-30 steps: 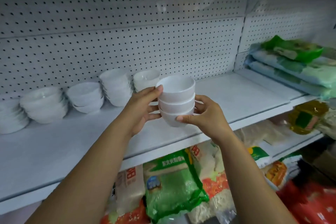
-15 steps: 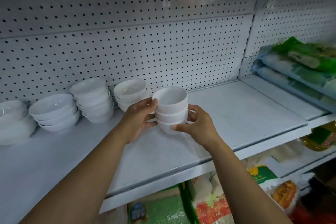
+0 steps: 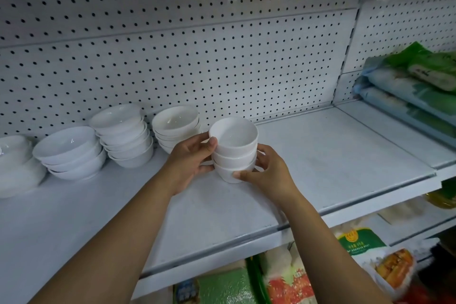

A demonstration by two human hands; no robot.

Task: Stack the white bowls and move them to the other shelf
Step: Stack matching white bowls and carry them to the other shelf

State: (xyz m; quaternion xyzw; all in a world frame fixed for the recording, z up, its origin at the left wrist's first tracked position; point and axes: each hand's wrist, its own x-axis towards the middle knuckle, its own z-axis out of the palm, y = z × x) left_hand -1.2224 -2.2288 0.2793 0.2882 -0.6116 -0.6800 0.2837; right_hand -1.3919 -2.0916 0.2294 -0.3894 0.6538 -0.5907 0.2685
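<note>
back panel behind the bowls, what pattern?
White pegboard with rows of small dark holes; head view.

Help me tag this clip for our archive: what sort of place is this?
Probably a shop, or its stockroom: pegboard-backed shelving, stacks of white bowls set out in a row, and bagged food underneath.

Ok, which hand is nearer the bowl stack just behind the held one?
Left. The left hand sits directly in front of that stack, covering its lower right edge. The right hand grips the held bowls from the other side, farther right and apart from it.
</note>
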